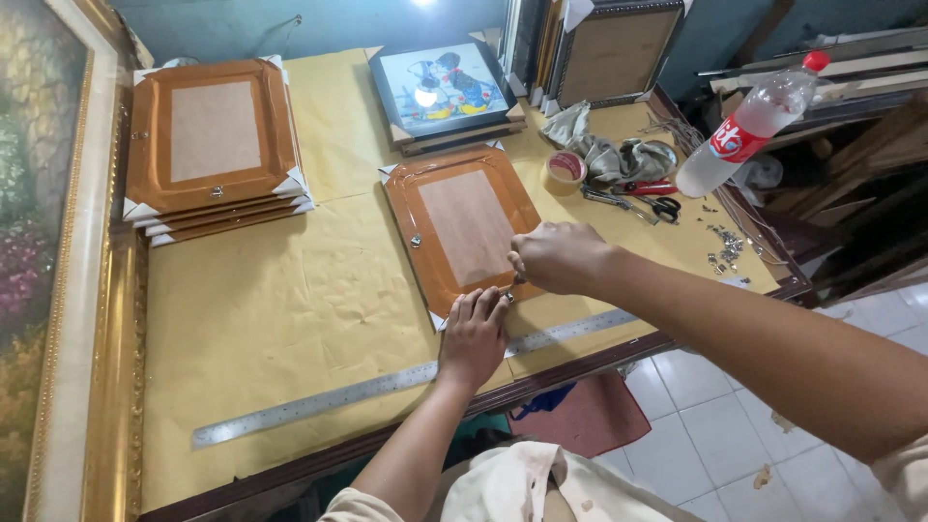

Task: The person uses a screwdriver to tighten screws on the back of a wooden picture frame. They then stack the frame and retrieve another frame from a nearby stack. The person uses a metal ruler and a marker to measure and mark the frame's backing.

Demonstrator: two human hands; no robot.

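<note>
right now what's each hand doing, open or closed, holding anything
Left hand: open, fingers flat, pressing the near edge of the brown picture frame.
Right hand: closed in a fist at that same edge; whether it grips a small tool cannot be told.

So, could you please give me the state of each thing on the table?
Brown frame: face down, both hands at its near edge.
Frame stack: face down, piled.
Picture frame: face up.
Bottle: capped, tilted.
Scissors: lying flat.
Steel ruler: flat along the table edge.
</note>
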